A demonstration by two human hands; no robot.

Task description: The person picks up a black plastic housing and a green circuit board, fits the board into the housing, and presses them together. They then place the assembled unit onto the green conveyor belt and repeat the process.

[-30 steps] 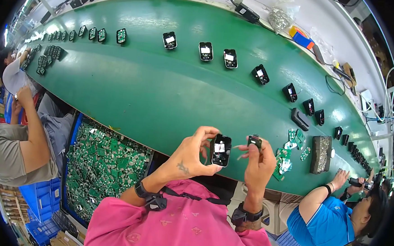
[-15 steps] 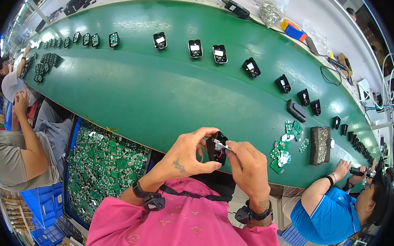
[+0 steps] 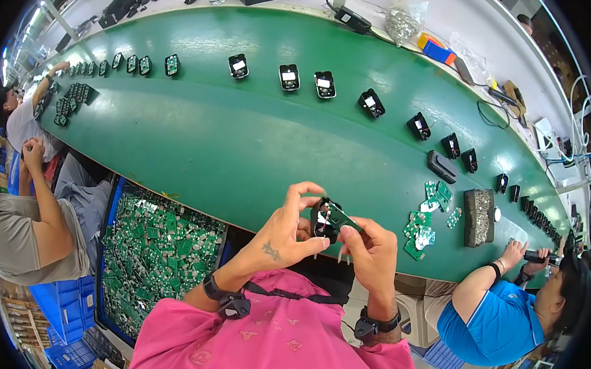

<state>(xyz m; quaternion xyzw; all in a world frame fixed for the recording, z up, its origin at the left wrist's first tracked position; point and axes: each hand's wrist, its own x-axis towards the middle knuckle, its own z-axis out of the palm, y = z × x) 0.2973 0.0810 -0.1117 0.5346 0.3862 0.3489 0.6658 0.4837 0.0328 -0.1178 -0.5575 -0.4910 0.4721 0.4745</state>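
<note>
Over the table's near edge, my left hand (image 3: 286,228) is closed around a small black plastic housing (image 3: 318,220), its open side facing up, with pale parts and wiring inside. My right hand (image 3: 370,250) pinches a dark green circuit board (image 3: 340,218) between thumb and fingers, tilted against the housing's right side. Slim pale tips stick out below the right fingers; what they belong to is mostly hidden. To the right of my hands, loose green circuit boards (image 3: 417,231) lie in a pile on the green table (image 3: 244,134).
A row of black housings (image 3: 371,103) curves along the table. Right of the boards sit a black case (image 3: 442,166) and a dark foam block (image 3: 477,219). A blue-edged bin of circuit boards (image 3: 160,244) stands at left. Co-workers sit on both sides, one in a blue shirt (image 3: 490,325).
The silver tool my right hand held at the housing no longer shows there; a green board is now between its fingers. The housing has tilted, so more of its inside shows.
</note>
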